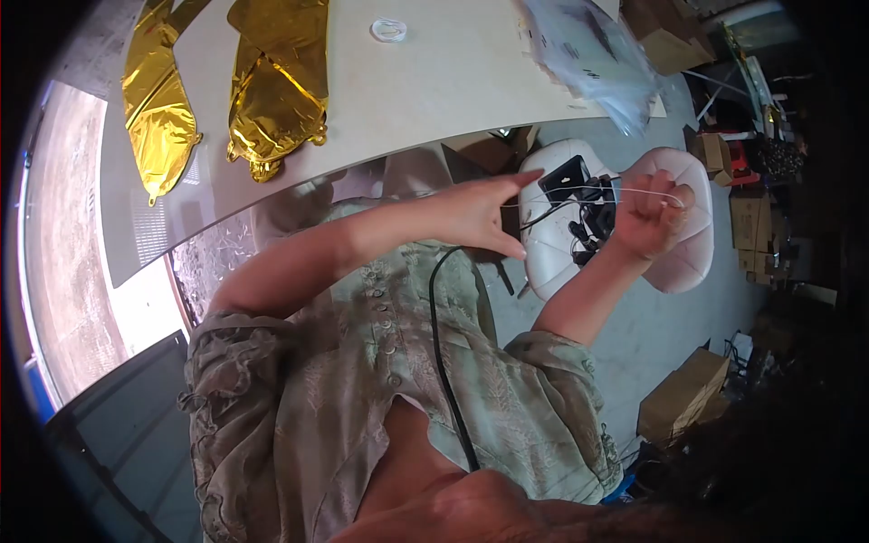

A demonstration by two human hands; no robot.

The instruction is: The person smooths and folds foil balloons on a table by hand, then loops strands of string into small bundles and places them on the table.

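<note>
My left hand (484, 215) is held out past the table edge, its thumb and forefinger spread wide. A thin white string (597, 188) stretches from its fingers to my right hand (654, 217); whether it loops round the left fingers is too fine to tell. The right fingers are curled closed on the string's other end. Below both hands, a black device with a small lit mark (565, 178) and black cables (593, 220) rest on a white padded stool (548, 258).
Two gold foil balloons (161, 122) (277, 109), a small white coil (388, 31) and clear plastic bags (593, 59) lie on the pale table (434, 86). A black cable (437, 335) crosses my shirt. Cardboard boxes (683, 396) (749, 220) stand on the right.
</note>
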